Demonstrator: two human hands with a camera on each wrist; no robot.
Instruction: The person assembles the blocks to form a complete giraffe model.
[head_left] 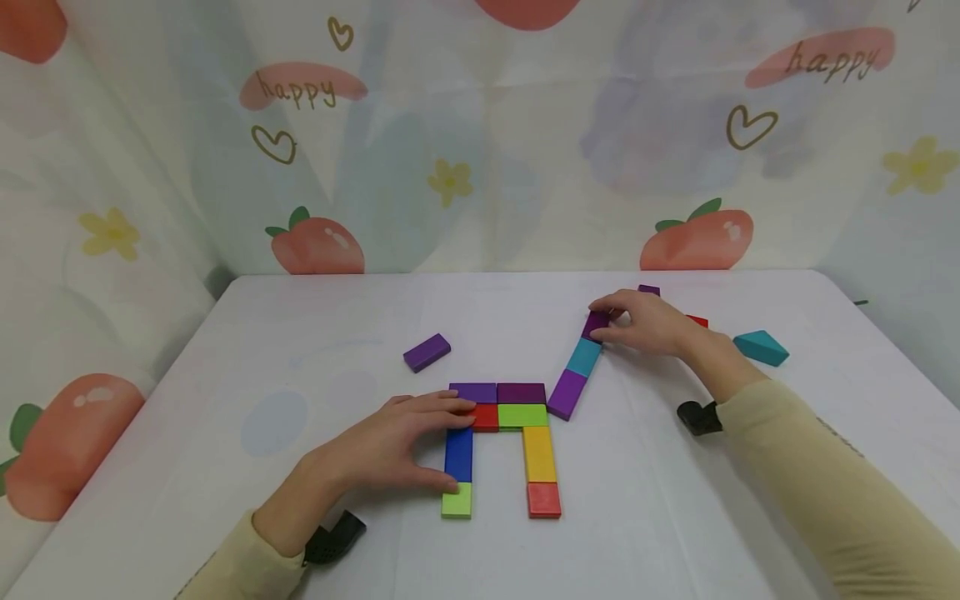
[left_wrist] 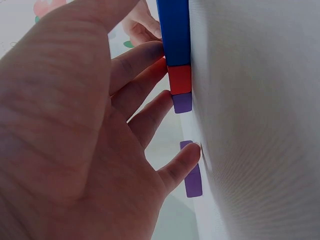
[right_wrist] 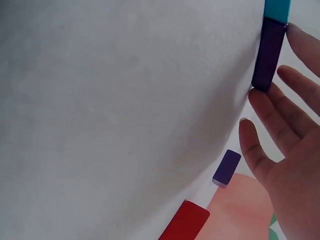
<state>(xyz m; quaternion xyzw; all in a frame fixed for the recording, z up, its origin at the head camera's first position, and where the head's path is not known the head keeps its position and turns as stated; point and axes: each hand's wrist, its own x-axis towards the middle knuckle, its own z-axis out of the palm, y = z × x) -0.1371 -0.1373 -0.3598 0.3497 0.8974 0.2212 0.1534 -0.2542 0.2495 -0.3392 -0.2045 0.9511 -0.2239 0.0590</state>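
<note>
Coloured toy blocks form a flat arch shape on the white table. My left hand (head_left: 378, 442) lies along its left side, fingers fairly straight, fingertips by the red block (head_left: 486, 418) and thumb by the light green block (head_left: 456, 505); the blue block (head_left: 459, 458) is between them. A slanted row runs up from the arch's upper right corner: a purple block (head_left: 567, 395), a teal block (head_left: 584, 357), then a dark purple block (head_left: 597, 322). My right hand (head_left: 645, 323) pinches that last block between thumb and fingertips; in the right wrist view, fingertips touch its end.
A loose purple block (head_left: 427, 352) lies left of the row. Beyond the right hand are another purple block (head_left: 649, 289), a partly hidden red block (head_left: 698, 320) and a teal angular block (head_left: 761, 347). A printed curtain (head_left: 487, 217) hangs behind the table.
</note>
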